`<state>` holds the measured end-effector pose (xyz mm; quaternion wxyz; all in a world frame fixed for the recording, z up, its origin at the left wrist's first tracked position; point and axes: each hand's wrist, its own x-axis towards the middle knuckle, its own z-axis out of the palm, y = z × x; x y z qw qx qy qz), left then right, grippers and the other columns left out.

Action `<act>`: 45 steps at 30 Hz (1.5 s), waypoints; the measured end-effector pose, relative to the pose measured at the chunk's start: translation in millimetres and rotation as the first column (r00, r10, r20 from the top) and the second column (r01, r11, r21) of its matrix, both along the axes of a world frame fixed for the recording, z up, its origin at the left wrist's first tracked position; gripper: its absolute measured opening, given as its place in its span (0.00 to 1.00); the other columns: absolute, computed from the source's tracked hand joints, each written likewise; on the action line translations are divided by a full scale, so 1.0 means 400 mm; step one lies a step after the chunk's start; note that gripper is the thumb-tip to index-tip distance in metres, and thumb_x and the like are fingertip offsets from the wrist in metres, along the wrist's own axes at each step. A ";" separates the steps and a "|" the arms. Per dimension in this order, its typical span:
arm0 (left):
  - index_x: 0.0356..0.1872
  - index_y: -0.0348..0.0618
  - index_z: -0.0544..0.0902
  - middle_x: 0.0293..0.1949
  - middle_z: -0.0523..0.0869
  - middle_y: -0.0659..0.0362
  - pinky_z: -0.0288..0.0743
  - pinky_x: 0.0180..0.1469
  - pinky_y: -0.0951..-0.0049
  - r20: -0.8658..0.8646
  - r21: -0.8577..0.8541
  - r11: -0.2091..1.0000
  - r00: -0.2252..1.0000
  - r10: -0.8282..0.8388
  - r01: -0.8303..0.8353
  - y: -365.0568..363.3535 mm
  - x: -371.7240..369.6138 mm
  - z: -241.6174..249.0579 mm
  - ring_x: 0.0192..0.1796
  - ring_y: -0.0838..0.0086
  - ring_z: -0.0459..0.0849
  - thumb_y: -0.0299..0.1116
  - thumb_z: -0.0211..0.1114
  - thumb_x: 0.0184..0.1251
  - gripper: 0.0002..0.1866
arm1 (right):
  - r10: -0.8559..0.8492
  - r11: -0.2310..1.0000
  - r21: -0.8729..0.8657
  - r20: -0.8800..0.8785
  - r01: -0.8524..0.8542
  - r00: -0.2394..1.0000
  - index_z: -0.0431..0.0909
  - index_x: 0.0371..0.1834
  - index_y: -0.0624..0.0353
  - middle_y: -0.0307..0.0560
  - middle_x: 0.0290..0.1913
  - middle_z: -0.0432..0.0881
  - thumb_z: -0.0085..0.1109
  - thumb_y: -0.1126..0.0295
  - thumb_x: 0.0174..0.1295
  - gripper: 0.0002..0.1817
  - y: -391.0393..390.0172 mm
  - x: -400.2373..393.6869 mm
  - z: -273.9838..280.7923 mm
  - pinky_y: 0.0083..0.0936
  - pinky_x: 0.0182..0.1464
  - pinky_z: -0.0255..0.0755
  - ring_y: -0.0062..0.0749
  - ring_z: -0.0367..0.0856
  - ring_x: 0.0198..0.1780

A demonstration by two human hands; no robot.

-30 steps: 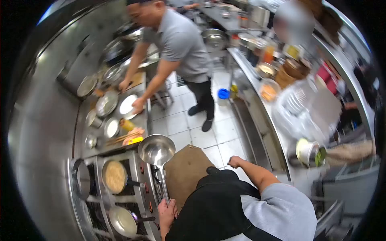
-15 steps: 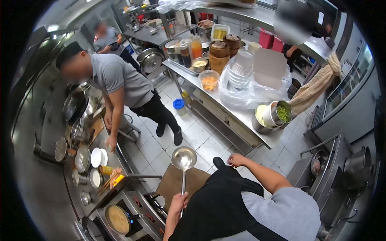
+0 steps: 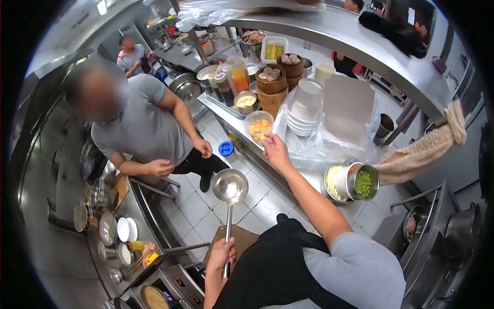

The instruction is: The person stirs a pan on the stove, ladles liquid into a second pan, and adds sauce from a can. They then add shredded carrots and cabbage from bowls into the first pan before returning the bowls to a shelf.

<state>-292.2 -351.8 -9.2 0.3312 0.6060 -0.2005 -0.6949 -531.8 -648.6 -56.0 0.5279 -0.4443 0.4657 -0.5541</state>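
My left hand (image 3: 222, 253) is wrapped round the long handle of a steel ladle (image 3: 230, 186), whose shiny, round bowl points away from me over the tiled floor. My right arm stretches out to the worktable. There my right hand (image 3: 277, 153) pinches the near edge of a see-through plastic tub (image 3: 259, 124) of orange pieces, at the table's front edge. Behind the tub stand a small bowl of pale yellow food (image 3: 246, 102) and bamboo steamers (image 3: 271, 87). Stacked white plastic bowls (image 3: 304, 105) in a plastic bag sit to its right.
At left a co-worker (image 3: 146, 121) faces the aisle beside the counter with white plates (image 3: 126, 228). A pan of pale liquid (image 3: 153, 297) sits on the stove at lower left. Metal pots with chopped greens (image 3: 364, 184) stand at the table's right corner. A blue-lidded container (image 3: 226, 149) is on the floor.
My right hand has gone from beside my body out to the tub. The ladle stays in my left hand. The co-worker has straightened up and turned from the counter; the view has shifted.
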 end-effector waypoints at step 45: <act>0.27 0.41 0.80 0.20 0.79 0.60 0.67 0.28 0.69 0.393 0.187 0.473 0.375 -0.839 0.861 0.422 0.166 -0.573 0.21 0.71 0.74 0.36 0.59 0.70 0.13 | 0.552 0.763 0.644 -0.691 0.052 0.467 0.84 0.27 0.59 0.45 0.25 0.85 0.59 0.57 0.64 0.17 1.642 -0.499 -0.697 0.28 0.26 0.79 0.29 0.83 0.23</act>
